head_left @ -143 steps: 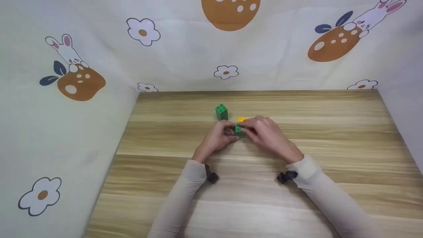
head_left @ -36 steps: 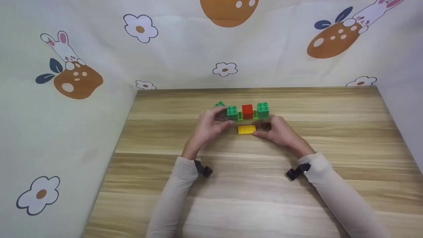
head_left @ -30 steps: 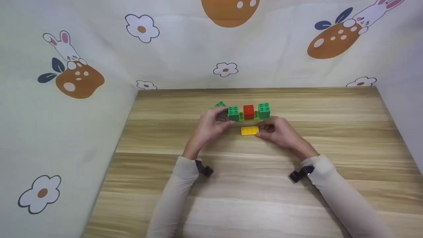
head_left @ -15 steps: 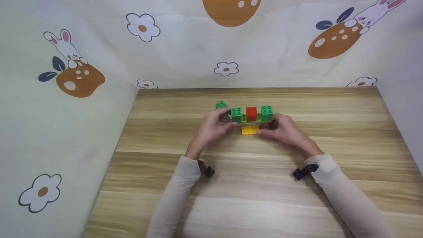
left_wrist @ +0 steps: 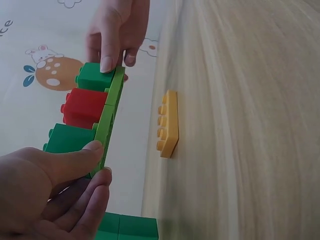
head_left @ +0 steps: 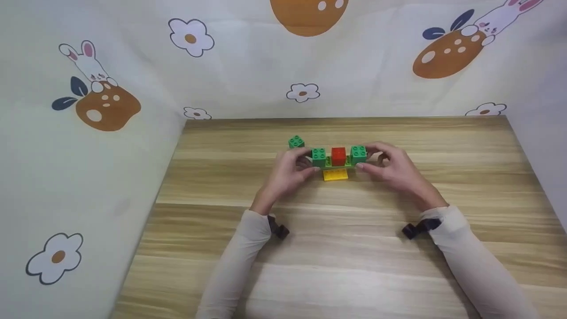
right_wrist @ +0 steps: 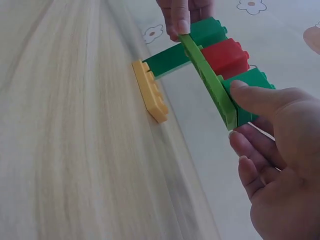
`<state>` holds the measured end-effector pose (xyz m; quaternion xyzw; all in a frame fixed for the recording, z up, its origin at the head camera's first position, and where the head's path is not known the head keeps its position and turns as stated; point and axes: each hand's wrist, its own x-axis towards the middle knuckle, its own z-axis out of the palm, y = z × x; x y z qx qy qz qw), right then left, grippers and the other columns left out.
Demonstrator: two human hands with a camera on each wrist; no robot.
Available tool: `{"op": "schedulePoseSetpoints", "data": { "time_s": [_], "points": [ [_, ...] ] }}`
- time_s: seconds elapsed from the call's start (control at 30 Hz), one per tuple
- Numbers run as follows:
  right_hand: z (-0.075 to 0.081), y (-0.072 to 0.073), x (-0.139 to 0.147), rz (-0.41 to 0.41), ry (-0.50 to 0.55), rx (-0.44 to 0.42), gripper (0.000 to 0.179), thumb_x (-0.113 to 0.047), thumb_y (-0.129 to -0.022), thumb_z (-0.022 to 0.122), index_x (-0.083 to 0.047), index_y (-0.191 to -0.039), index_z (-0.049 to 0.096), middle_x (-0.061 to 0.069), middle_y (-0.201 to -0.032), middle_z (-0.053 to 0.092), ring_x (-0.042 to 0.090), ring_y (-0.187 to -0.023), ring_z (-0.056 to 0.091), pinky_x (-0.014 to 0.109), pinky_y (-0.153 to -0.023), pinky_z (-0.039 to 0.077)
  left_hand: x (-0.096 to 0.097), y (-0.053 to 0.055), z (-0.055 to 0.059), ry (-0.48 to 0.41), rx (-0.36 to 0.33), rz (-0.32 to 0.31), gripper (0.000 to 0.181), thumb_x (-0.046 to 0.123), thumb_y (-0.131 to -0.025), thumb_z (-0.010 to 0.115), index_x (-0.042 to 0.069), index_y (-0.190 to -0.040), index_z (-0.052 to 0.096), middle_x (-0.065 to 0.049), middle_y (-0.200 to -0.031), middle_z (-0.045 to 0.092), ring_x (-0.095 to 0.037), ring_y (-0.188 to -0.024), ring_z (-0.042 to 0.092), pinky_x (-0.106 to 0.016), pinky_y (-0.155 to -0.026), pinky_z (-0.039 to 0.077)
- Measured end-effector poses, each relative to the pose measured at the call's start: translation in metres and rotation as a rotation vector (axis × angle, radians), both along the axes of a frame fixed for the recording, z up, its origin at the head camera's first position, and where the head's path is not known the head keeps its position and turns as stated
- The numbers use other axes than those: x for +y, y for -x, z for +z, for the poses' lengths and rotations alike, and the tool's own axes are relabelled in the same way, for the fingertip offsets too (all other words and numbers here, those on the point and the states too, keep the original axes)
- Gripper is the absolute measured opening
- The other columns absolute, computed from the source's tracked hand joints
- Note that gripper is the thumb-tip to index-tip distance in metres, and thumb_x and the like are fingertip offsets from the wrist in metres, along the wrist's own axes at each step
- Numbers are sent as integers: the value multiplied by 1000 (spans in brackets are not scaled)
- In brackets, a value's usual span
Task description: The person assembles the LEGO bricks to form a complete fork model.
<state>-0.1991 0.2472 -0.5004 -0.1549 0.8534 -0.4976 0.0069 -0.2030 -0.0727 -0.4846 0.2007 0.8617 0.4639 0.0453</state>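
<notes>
A light green building-block strip (left_wrist: 111,107) carries a red block (head_left: 338,156) between two green blocks (head_left: 318,157). It hangs above the table, tilted in the wrist views. My left hand (head_left: 290,172) pinches its left end, thumb on the near side. At the other end, my right hand (head_left: 395,167) grips the right green block (right_wrist: 250,85) and the strip between thumb and fingers. Below the strip, a flat yellow brick (head_left: 335,175) lies on the table, studs up, touched by neither hand. Behind my left hand stands a tall green block stack (head_left: 296,141), partly hidden in the head view.
The wood-grain tabletop (head_left: 336,266) spreads around the hands. A patterned cloth wall (head_left: 248,66) rises behind the table's back edge and along its sides. Each wrist wears a small black camera (head_left: 279,228).
The strip with its blocks, hidden earlier behind the hands, shows between them. My right hand has left the yellow brick and taken the strip's right end. The strip has come nearer and slightly right.
</notes>
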Motion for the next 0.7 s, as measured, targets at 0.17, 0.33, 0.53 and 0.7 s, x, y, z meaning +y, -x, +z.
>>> {"op": "schedulePoseSetpoints", "data": {
  "time_s": [0.17, 0.33, 0.53, 0.7],
  "points": [
    [-4, 1, 0, 10, -12, 0, 48, -22, -93, 88, -11, -137, 72, 8, -125, 78, 21, -107, 68, 18, -88, 54, 0, 0, -2, -1, -13, 7, 43, 6, -92, 86, 6, -134, 73, -11, -122, 79, -17, -103, 78, -27, -93, 65],
    [-8, 2, 1, 28, -9, 12, 49, -18, -93, 88, -11, -138, 71, 8, -124, 78, 20, -104, 70, 16, -88, 57, 0, -1, -2, 28, -11, 25, 44, 9, -91, 88, 8, -133, 74, -8, -121, 80, -16, -102, 77, -28, -92, 65],
    [-10, 3, 1, 51, -20, 20, 51, -14, -93, 87, -8, -140, 69, 9, -125, 77, 21, -107, 71, 15, -91, 57, 1, 1, -6, 13, -18, 16, 42, 8, -88, 90, 8, -128, 76, -9, -117, 81, -16, -97, 78, -27, -86, 66],
    [-12, 3, 1, 72, -9, 6, 47, -12, -93, 86, -9, -138, 70, 10, -127, 76, 20, -107, 71, 16, -92, 58, 0, 1, -10, -18, -50, 10, 43, 5, -86, 91, 4, -127, 75, -13, -115, 80, -20, -96, 80, -25, -84, 66]
  ]
}}
